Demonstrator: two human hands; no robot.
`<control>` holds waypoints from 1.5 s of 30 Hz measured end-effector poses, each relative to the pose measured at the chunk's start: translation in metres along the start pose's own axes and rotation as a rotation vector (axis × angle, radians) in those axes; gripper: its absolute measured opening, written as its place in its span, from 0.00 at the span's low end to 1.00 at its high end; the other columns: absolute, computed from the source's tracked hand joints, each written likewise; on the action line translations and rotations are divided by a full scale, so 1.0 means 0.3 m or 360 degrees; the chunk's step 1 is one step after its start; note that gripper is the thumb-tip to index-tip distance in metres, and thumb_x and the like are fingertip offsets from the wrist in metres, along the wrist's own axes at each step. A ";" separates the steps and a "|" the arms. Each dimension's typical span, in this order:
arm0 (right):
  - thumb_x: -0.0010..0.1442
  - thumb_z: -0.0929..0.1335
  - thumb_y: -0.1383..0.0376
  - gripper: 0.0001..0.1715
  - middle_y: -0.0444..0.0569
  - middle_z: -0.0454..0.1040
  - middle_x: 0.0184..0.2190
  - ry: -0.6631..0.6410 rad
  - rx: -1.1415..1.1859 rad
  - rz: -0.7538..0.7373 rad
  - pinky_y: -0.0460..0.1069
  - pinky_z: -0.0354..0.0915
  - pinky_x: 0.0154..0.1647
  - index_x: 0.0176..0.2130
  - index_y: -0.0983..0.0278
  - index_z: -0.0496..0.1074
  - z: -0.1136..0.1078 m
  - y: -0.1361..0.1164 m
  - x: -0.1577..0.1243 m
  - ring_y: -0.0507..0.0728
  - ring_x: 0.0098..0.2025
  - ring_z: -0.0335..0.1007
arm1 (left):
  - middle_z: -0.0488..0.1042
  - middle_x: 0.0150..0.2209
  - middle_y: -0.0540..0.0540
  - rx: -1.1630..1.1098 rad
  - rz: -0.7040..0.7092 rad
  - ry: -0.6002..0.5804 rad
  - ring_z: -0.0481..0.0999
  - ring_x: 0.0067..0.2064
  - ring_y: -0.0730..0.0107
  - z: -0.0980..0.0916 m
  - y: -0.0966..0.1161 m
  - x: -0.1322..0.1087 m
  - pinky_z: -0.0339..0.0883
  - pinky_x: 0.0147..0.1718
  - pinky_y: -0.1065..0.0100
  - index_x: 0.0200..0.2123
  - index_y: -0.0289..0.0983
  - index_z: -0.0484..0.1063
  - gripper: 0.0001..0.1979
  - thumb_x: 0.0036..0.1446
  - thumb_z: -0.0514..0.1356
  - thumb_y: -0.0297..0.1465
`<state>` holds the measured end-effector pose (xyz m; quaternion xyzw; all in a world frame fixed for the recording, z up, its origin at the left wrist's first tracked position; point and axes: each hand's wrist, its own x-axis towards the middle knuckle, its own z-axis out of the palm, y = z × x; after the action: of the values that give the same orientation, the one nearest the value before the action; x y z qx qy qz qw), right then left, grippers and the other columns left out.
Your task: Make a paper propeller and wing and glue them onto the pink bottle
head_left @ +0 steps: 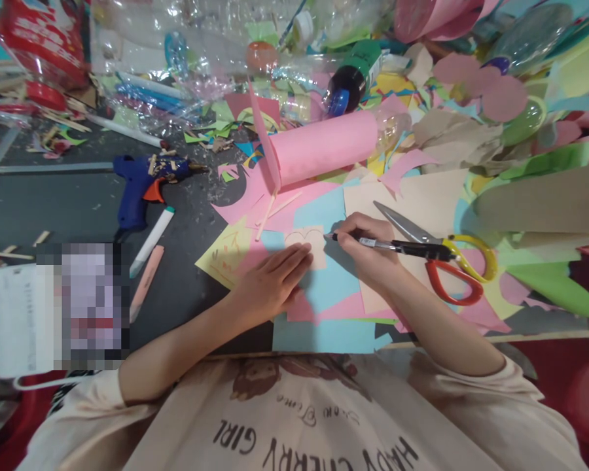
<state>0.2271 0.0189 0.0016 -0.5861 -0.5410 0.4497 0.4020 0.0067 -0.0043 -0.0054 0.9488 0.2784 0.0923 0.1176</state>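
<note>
A small cream piece of paper (318, 256) lies on blue and pink sheets in front of me, with a curved, heart-top-like line drawn on it. My left hand (277, 278) rests flat on its left side, fingers extended and holding nothing. In my right hand (370, 245) is a black pen (383, 244), its tip at the right end of the drawn line. Scissors (436, 252) with a red and a yellow handle lie just right of that hand. Beyond the paper is a bottle wrapped in pink paper (326, 147), lying on its side.
A blue glue gun (137, 186) lies at the left, near a white marker (152, 241) and a pink marker (146, 282). Plastic bottles, a green-labelled bottle (356, 75) and paper scraps crowd the back. Brown paper (544, 196) and green paper (554, 288) lie at the right.
</note>
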 end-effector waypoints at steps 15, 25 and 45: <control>0.51 0.67 0.67 0.11 0.40 0.65 0.18 -0.0021 -0.0014 0.0106 0.48 0.55 0.24 0.19 0.61 0.64 -0.002 -0.016 0.004 0.51 0.23 0.59 | 0.67 0.63 0.34 -0.0048 -0.0010 -0.0015 0.66 0.65 0.58 -0.001 -0.001 0.001 0.63 0.64 0.60 0.62 0.26 0.62 0.22 0.67 0.50 0.29; 0.50 0.67 0.69 0.10 0.40 0.66 0.18 -0.0060 -0.0055 0.0087 0.47 0.54 0.25 0.19 0.61 0.65 -0.008 -0.013 0.004 0.50 0.23 0.58 | 0.66 0.64 0.33 -0.0059 0.0000 -0.0019 0.65 0.66 0.57 0.002 -0.003 -0.001 0.64 0.64 0.59 0.62 0.26 0.61 0.23 0.67 0.51 0.29; 0.60 0.67 0.69 0.13 0.46 0.81 0.35 -0.0188 -0.0731 -0.0749 0.56 0.68 0.47 0.44 0.55 0.75 0.004 0.028 0.033 0.59 0.39 0.75 | 0.68 0.62 0.34 -0.0001 -0.0008 0.0023 0.66 0.65 0.57 -0.003 0.001 0.000 0.63 0.63 0.60 0.60 0.26 0.63 0.22 0.66 0.51 0.29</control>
<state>0.2285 0.0281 -0.0078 -0.4933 -0.7711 0.2440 0.3203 0.0065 -0.0043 -0.0045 0.9473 0.2817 0.0989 0.1162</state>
